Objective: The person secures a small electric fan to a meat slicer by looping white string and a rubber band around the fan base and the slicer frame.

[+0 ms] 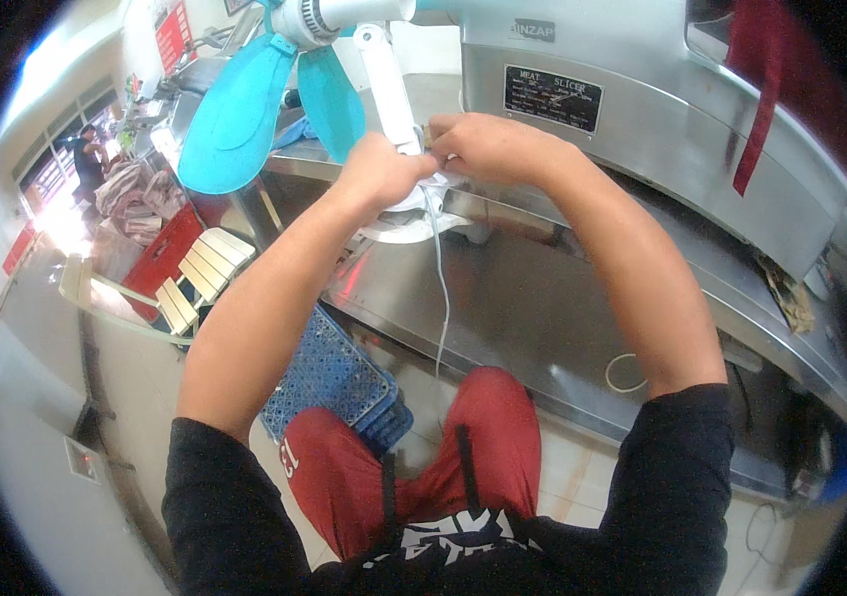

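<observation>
We see a fan with broad turquoise blades fanning out left of its white motor head, the white stem leaning slightly leftward above a white base at the steel counter, a thin pale cord hanging below.

The room is bright, with the strongest light at the upper left, where daylight around a barred opening burns out to white and washes the background pale and soft. The steel machine gives off a dull, even sheen. The bench carries smeared reflections, among them a red glow toward its left end. The black shirt sinks into dark tones with little detail. The fan is evenly lit and fairly clear. Fisheye distortion bows straight edges outward, and the picture fades into a grainy black rim.
</observation>
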Demonstrator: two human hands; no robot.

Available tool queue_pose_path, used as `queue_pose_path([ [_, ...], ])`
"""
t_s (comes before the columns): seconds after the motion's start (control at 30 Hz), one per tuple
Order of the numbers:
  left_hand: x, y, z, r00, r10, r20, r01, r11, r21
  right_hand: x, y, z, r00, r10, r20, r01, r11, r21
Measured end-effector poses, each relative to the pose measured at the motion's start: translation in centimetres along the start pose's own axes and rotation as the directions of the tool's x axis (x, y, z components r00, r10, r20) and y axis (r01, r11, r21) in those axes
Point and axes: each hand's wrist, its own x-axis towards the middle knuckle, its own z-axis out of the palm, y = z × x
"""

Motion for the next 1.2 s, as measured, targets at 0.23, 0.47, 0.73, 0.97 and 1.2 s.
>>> queue_pose_path([
  [0.23,1.1,-1.8,0.6,0.999,0.018,-0.041,-0.02,0.999,-0.041,0.8,-0.8,-1.8,0.991,-0.093,0.095,0.091,0.996,0.025],
  [0.47,0.7,-1.5,0.3,1.0,-0.019,-0.01,0.018,0.997,-0.073,1.6,0.4,-1.2,0.982,-0.142,0.123,0.137,0.989,0.052],
  [0.73,0.5,-1.0,0.4,0.999,0.033,0.038,-0.023,0.971,-0.237,1.2,1.0,-1.0,0.993,-0.116,-0.003,0.116,0.99,-0.08],
  [0.97,0.2,-0.3,0.4,0.999,-0.022,0.044,0.03,0.981,-0.192,-1.1,1.1,-1.1,0.988,0.129,-0.09,-0.071,0.879,0.472],
  [1.2,0.4,-0.8,0.4,1.0,-0.022,-0.009,0.021,0.989,-0.145,0.1,0.4,1.5,0.956,0.171,-0.239,-0.233,0.936,-0.263],
])
